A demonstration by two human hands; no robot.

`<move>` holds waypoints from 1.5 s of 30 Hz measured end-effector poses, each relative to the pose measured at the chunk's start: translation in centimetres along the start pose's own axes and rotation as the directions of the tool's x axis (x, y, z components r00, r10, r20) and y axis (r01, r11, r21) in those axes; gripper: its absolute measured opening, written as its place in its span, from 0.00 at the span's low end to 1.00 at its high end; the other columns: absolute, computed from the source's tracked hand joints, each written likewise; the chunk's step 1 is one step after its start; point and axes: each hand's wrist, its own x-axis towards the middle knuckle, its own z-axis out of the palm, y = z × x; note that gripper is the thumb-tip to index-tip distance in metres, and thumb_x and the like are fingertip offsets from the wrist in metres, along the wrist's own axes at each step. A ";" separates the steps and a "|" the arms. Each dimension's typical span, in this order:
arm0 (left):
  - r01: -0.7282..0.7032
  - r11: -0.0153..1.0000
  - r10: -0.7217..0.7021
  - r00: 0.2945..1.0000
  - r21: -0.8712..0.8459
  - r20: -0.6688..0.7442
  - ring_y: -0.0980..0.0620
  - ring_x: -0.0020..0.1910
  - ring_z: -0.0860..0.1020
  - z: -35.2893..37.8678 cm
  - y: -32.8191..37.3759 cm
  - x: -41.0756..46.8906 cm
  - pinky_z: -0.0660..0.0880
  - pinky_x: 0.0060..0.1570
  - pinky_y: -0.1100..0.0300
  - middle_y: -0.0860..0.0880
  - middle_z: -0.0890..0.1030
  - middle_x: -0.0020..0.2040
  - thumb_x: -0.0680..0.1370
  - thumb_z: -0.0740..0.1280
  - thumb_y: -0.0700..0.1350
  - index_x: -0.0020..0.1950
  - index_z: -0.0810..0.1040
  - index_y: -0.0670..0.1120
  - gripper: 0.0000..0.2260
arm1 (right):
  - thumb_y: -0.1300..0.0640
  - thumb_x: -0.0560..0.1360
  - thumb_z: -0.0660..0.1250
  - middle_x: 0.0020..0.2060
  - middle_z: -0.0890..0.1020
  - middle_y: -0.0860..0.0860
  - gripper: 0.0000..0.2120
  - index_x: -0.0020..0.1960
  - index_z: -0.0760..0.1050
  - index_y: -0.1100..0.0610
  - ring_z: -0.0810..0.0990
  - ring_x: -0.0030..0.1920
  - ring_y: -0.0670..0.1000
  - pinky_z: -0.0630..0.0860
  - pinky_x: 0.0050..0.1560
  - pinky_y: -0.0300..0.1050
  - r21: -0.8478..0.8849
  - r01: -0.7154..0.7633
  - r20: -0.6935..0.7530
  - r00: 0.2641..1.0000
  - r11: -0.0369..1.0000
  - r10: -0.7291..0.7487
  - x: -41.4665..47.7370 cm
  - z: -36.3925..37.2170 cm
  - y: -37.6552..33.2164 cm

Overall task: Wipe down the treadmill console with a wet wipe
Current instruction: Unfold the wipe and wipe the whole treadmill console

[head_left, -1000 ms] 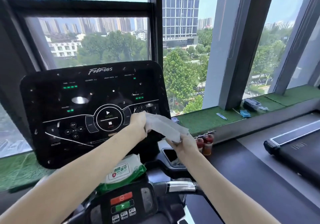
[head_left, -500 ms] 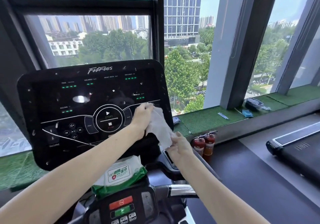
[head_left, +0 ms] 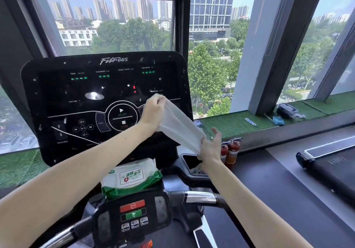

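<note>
1. the left hand point(head_left: 152, 113) pinches the upper end of the white wipe point(head_left: 179, 126) in front of the console point(head_left: 103, 103), at the console's right side near the speed readout.
2. the right hand point(head_left: 210, 147) grips the wipe's lower end, its fingers partly spread, just off the console's right edge.
3. the wipe stretches at a slant between the two hands and covers part of the console's lower right corner.
4. the wipe pack point(head_left: 132, 178), green and white, lies below the console on the ledge above the handlebar panel point(head_left: 132, 215).
5. a cup holder point(head_left: 192, 163) sits just under the right hand, with something pale in it that i cannot make out.
6. two small red extinguishers point(head_left: 231, 149) stand on the floor just right of the right hand.
7. small items lie on the green sill point(head_left: 240, 124); another treadmill point(head_left: 326, 157) stands to the right.
</note>
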 end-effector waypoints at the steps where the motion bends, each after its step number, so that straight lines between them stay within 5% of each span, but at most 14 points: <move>1: -0.027 1.000 0.027 1.000 0.006 -0.005 0.50 0.37 0.66 -0.3 0.0 0.3 0.65 0.36 0.56 0.45 0.68 0.38 0.80 0.55 0.44 0.47 0.72 0.34 0.14 | 0.63 0.80 0.55 0.39 0.74 0.50 0.20 0.69 0.59 0.48 0.70 0.29 0.47 0.69 0.25 0.40 -0.019 -0.019 -0.020 1.000 1.000 0.018 0.4 -0.4 0.2; 5: -0.081 0.997 0.076 0.975 0.016 0.209 0.50 0.36 0.71 -1.9 0.5 1.0 0.69 0.36 0.56 0.44 0.73 0.36 0.79 0.60 0.46 0.45 0.75 0.34 0.14 | 0.56 0.80 0.58 0.36 0.78 0.54 0.21 0.71 0.58 0.51 0.70 0.24 0.48 0.66 0.22 0.38 -0.101 -0.033 0.024 0.999 0.994 0.036 1.6 -1.4 1.0; 8: -0.120 0.981 0.031 0.871 0.152 0.491 0.53 0.36 0.73 -2.1 1.3 0.7 0.70 0.38 0.60 0.49 0.76 0.35 0.79 0.63 0.51 0.45 0.80 0.40 0.15 | 0.54 0.77 0.64 0.54 0.76 0.52 0.26 0.72 0.58 0.50 0.78 0.45 0.50 0.74 0.44 0.43 -0.137 0.119 0.252 0.964 0.983 -0.081 1.4 -0.8 -0.2; 11: -0.143 0.973 0.009 0.810 0.183 0.586 0.65 0.34 0.73 -2.0 2.6 0.3 0.68 0.40 0.72 0.61 0.78 0.33 0.79 0.62 0.52 0.44 0.81 0.48 0.12 | 0.54 0.71 0.71 0.65 0.71 0.50 0.37 0.74 0.55 0.50 0.70 0.64 0.49 0.64 0.60 0.44 -0.047 0.155 0.507 0.855 0.987 -0.110 1.3 0.2 -2.1; 13: -0.123 0.980 0.005 0.803 0.158 0.597 0.69 0.34 0.75 -2.0 3.2 0.4 0.68 0.37 0.76 0.64 0.79 0.33 0.80 0.61 0.50 0.50 0.81 0.47 0.11 | 0.53 0.67 0.74 0.61 0.78 0.52 0.36 0.70 0.62 0.53 0.75 0.62 0.51 0.66 0.61 0.46 0.009 0.132 0.588 0.801 0.991 -0.112 1.4 0.4 -3.2; 16: -0.121 0.983 0.013 0.800 0.139 0.600 0.64 0.37 0.76 -2.6 3.5 0.3 0.72 0.40 0.72 0.60 0.81 0.38 0.80 0.62 0.49 0.54 0.81 0.47 0.11 | 0.53 0.66 0.74 0.48 0.84 0.56 0.19 0.55 0.78 0.59 0.82 0.49 0.55 0.76 0.57 0.53 0.006 0.161 0.599 0.789 0.987 -0.132 1.1 -0.1 -4.8; 19: -0.153 0.965 0.000 0.815 0.214 0.579 0.57 0.39 0.77 -3.7 2.7 0.4 0.73 0.44 0.61 0.54 0.82 0.41 0.79 0.63 0.50 0.49 0.83 0.50 0.10 | 0.58 0.69 0.72 0.46 0.83 0.59 0.11 0.47 0.79 0.64 0.82 0.43 0.56 0.77 0.53 0.57 -0.017 0.077 0.610 0.791 0.997 -0.050 1.2 -0.2 -5.5; 21: -0.177 0.953 -0.003 0.808 0.248 0.589 0.50 0.33 0.74 -4.2 2.2 0.2 0.72 0.37 0.55 0.49 0.79 0.36 0.78 0.64 0.52 0.45 0.83 0.50 0.10 | 0.59 0.72 0.70 0.45 0.82 0.59 0.08 0.47 0.77 0.63 0.80 0.44 0.57 0.77 0.52 0.58 0.004 0.048 0.596 0.802 0.999 -0.041 1.2 -0.1 -5.6; 25: -0.139 0.972 0.009 0.827 0.189 0.562 0.52 0.18 0.62 -5.1 1.7 -0.4 0.60 0.17 0.65 0.43 0.73 0.29 0.77 0.66 0.51 0.48 0.81 0.44 0.12 | 0.57 0.75 0.67 0.41 0.81 0.56 0.08 0.49 0.76 0.61 0.80 0.37 0.53 0.79 0.39 0.47 -0.007 0.047 0.626 0.779 0.999 -0.032 1.2 -0.1 -5.3; 30: -0.016 0.970 -0.165 0.693 0.244 0.702 0.50 0.28 0.63 -6.1 0.7 -0.2 0.60 0.22 0.62 0.44 0.73 0.37 0.66 0.74 0.57 0.56 0.79 0.53 0.21 | 0.56 0.77 0.63 0.38 0.82 0.54 0.07 0.47 0.78 0.58 0.80 0.34 0.51 0.78 0.37 0.45 0.001 -0.015 0.633 0.774 1.000 0.011 0.9 0.3 -5.0; 33: 0.065 0.953 -0.272 0.608 0.295 0.746 0.51 0.30 0.65 -6.7 0.0 0.0 0.65 0.26 0.64 0.42 0.70 0.37 0.65 0.78 0.48 0.64 0.74 0.49 0.29 | 0.54 0.78 0.62 0.40 0.83 0.55 0.10 0.49 0.78 0.59 0.81 0.36 0.52 0.79 0.38 0.46 0.003 -0.053 0.632 0.774 0.999 0.039 0.7 0.4 -4.8; 37: 0.159 0.966 -0.258 0.581 0.204 0.772 0.55 0.39 0.73 -7.5 -0.5 0.0 0.70 0.37 0.64 0.46 0.78 0.45 0.70 0.73 0.39 0.62 0.76 0.43 0.21 | 0.52 0.79 0.61 0.41 0.82 0.54 0.11 0.50 0.78 0.57 0.81 0.37 0.53 0.78 0.37 0.46 0.057 -0.088 0.615 0.788 0.994 0.034 0.8 0.5 -4.4; 43: 0.322 0.946 -0.229 0.757 -0.045 0.612 0.52 0.47 0.77 -7.1 -2.9 -0.1 0.71 0.57 0.55 0.48 0.82 0.46 0.73 0.69 0.36 0.45 0.82 0.45 0.05 | 0.51 0.78 0.62 0.39 0.84 0.52 0.11 0.47 0.79 0.56 0.82 0.37 0.52 0.79 0.40 0.47 0.085 -0.160 0.566 0.820 0.983 0.085 1.0 0.6 -3.9; 45: 0.387 0.898 -0.220 0.809 -0.212 0.544 0.50 0.49 0.80 -6.7 -3.6 -0.2 0.73 0.58 0.55 0.47 0.83 0.48 0.74 0.69 0.38 0.47 0.80 0.44 0.04 | 0.52 0.78 0.62 0.40 0.84 0.52 0.10 0.47 0.79 0.57 0.83 0.39 0.52 0.78 0.46 0.50 0.093 -0.187 0.549 0.829 0.978 0.107 1.0 0.9 -3.7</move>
